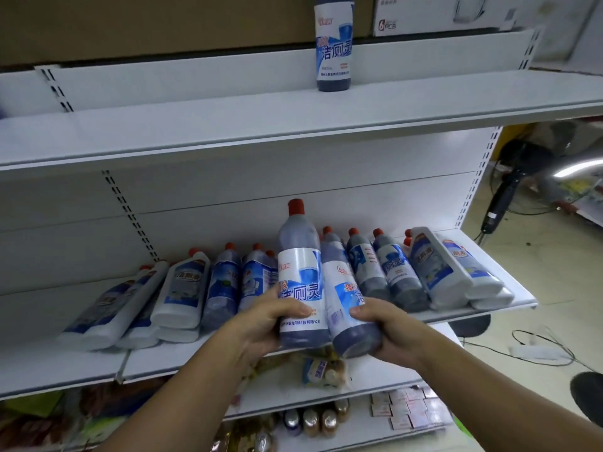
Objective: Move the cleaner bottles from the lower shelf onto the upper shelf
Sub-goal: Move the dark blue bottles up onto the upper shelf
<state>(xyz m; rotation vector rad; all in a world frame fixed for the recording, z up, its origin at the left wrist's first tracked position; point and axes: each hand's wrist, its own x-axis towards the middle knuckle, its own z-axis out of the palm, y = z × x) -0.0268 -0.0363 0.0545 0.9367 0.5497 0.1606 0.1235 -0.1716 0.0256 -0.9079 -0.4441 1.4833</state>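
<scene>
- My left hand [270,321] is curled low around 1 blue cleaner bottle [301,275], red cap up.
- My right hand [381,324] is curled low around a 2nd cleaner bottle [342,298], which tilts and touches the other.
- Both are at the front of the lower shelf [509,306].
- 1 standing bottle [334,50] is on the upper shelf [195,135].
- They look full, so probably heavy and slippery. I think the fat bottom part is the best place to hold.
</scene>
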